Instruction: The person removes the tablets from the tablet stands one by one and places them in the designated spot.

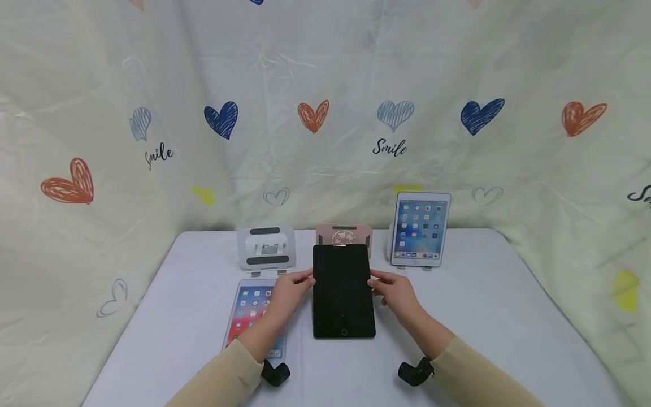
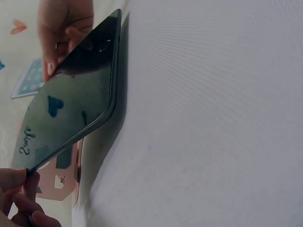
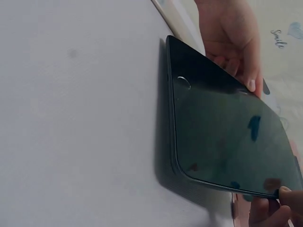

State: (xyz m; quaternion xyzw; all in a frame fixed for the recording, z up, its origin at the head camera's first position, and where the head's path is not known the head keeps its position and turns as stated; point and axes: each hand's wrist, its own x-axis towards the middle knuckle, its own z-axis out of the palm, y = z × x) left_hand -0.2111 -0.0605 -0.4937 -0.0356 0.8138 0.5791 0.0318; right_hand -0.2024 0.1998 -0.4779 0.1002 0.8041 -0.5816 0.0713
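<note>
A black tablet [image 1: 343, 294] with a dark, glossy screen is held between both hands over the middle of the white table. My left hand [image 1: 292, 291] pinches its left edge between thumb and fingers, while my right hand [image 1: 399, 294] pinches the right edge. In both wrist views the tablet tilts, its home-button end low near the tabletop and its far end raised. Just behind it stands a pink tablet stand [image 1: 323, 236], partly hidden by the tablet's top. Under my left forearm lies a white tablet [image 1: 249, 308], its screen lit.
A grey-white stand [image 1: 243, 249] with dark pads is at the back left, holding nothing. At the back right another white tablet [image 1: 420, 229] leans upright on its stand. Behind the white table [image 1: 473, 316] hangs a cloth [image 1: 346, 181] printed with hearts.
</note>
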